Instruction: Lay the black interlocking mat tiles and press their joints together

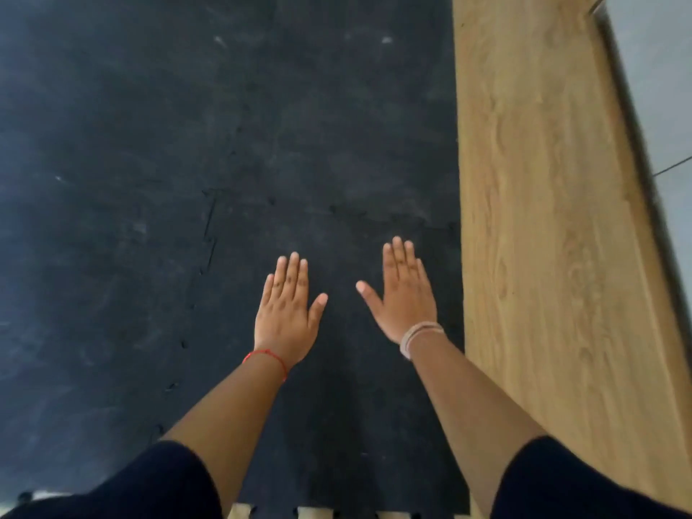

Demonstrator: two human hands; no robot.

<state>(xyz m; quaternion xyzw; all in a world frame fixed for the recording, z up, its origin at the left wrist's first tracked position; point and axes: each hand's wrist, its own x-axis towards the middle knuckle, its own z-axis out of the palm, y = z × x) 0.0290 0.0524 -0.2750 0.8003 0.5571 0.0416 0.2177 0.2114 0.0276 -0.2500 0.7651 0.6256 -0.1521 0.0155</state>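
Black interlocking mat tiles (149,125) cover most of the floor. The nearest tile (337,406) lies under both my hands, its toothed near edge showing at the bottom. A zigzag joint (208,241) runs along its left side, partly gapped, and another joint (374,215) crosses just beyond my fingertips. My left hand (286,312) lies flat, palm down, fingers together, a red thread on the wrist. My right hand (404,294) is also flat on the tile, thumb spread, with pale bracelets on the wrist. Neither hand holds anything.
A bare strip of light wooden floor (543,219) runs along the mats' right edge. Beyond it lie a dark threshold strip (636,144) and pale grey tiles (666,88). My dark sleeves fill the bottom corners.
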